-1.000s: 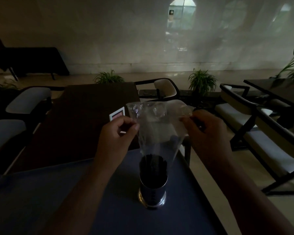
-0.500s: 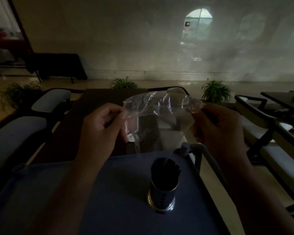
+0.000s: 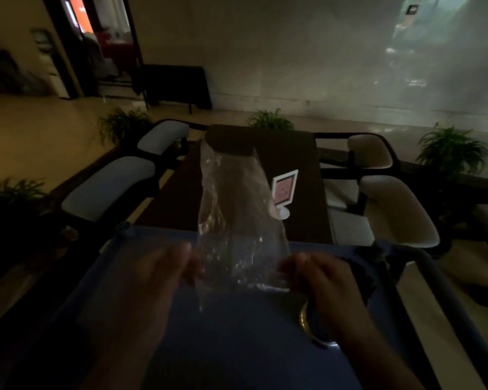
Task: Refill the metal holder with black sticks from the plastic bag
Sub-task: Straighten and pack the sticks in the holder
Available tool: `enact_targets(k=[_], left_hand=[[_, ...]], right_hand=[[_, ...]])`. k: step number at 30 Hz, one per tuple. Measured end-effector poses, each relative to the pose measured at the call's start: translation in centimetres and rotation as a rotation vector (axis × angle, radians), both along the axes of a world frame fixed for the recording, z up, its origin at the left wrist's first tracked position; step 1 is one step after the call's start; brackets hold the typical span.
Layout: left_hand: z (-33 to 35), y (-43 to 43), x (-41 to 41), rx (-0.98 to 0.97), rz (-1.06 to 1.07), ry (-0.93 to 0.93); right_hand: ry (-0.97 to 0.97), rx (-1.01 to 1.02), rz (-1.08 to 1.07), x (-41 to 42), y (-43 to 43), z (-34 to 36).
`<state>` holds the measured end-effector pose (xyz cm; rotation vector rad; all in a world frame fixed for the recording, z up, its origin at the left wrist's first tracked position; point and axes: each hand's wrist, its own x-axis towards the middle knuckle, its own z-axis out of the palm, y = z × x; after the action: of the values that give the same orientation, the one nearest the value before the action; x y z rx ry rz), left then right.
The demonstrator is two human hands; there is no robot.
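The clear plastic bag (image 3: pixel 237 220) looks empty and stretches away from me over the blue surface (image 3: pixel 237 333). My left hand (image 3: pixel 158 277) pinches its near left corner and my right hand (image 3: pixel 321 280) pinches its near right corner. The metal holder (image 3: pixel 307 322) stands on the blue surface under my right hand; only its shiny base rim shows. The black sticks in it are hidden by my right hand and wrist. The view is dim and blurred.
Beyond the blue surface is a dark brown table (image 3: pixel 293 192) with a small white sign stand (image 3: pixel 284 190). Padded chairs (image 3: pixel 110 187) stand on the left, more chairs (image 3: pixel 392 209) on the right. Potted plants (image 3: pixel 451 150) line the floor behind.
The bag has come off the holder and been swung forward, now lying out flat away from me. Both hands dropped lower and closer. My view turned left, so the holder sits lower right.
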<state>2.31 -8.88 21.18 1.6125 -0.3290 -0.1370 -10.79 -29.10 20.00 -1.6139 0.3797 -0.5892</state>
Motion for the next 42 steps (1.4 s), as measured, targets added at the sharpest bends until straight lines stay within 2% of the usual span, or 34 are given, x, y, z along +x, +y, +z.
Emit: enact_targets(k=[4, 8, 12, 17, 19, 23, 27, 29, 31, 34, 36, 39, 42], left_hand=[[-5.7, 1.4, -1.2, 0.191, -0.090, 0.178], [-11.0, 2.6, -1.9, 0.355, -0.103, 0.214], [-15.3, 3.8, -2.0, 0.445, -0.153, 0.241], [-19.4, 4.9, -2.1, 0.581, -0.194, 0.223], [-20.4, 5.2, -2.2, 0.638, -0.204, 0.203], [-21.3, 5.7, -2.4, 0.751, -0.292, 0.180], [-21.3, 5.6, -2.4, 0.816, -0.268, -0.005], [-20.9, 5.0, -2.4, 0.856, -0.240, -0.152], [-20.8, 4.0, -2.5, 0.931, -0.314, -0.263], [-20.2, 1.9, -3.1, 0.898, -0.515, -0.532], [-20.5, 0.8, -4.0, 0.975, -0.675, -0.655], [-21.3, -0.2, -4.8, 1.221, -0.699, -0.629], [-22.1, 0.0, -5.4, 1.299, -0.678, -0.579]], right_hand=[[0.175, 0.031, 0.037, -0.7, 2.8, -7.7], [0.366, 0.114, -0.017, -2.3, 5.3, -14.2], [0.569, -0.020, -0.024, -3.7, 6.2, -17.3], [0.710, -0.088, 0.017, -4.6, 6.6, -18.9], [0.770, -0.084, 0.086, -5.0, 6.8, -19.5], [0.896, -0.200, 0.222, -5.4, 7.0, -19.8], [0.989, -0.394, 0.273, -5.5, 7.0, -19.6], [0.986, -0.534, 0.240, -5.4, 6.7, -19.6], [0.921, -0.651, 0.229, -4.9, 6.7, -19.7], [0.840, -0.746, 0.250, -4.1, 6.9, -19.6], [0.809, -0.748, 0.210, -3.9, 7.1, -19.2], [0.712, -0.719, 0.088, -4.4, 6.3, -18.0], [0.627, -0.685, 0.016, -5.8, 4.5, -16.4]])
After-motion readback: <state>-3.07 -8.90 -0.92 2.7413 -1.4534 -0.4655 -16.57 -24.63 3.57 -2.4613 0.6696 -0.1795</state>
